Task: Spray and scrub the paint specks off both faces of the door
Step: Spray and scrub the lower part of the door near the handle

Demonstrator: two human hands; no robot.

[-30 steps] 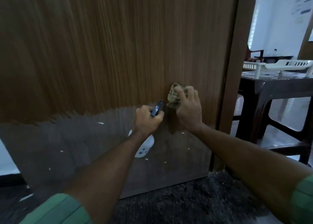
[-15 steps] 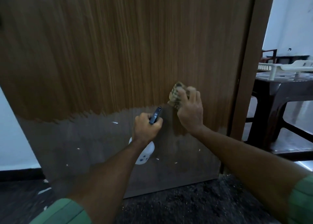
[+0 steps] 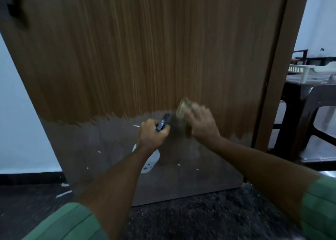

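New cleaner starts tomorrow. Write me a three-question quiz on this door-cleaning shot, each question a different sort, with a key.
1. True or false: the left hand grips the spray bottle.
2. What does the right hand hold against the door?
A. a paint roller
B. a scrubbing pad
C. a newspaper
3. Fill in: pale paint specks show on the grey ______ part of the door.

Key
1. True; the dark trigger head pokes out above the fist.
2. B; the scrubbing pad is blurred at the edge of the grey band.
3. Lower.
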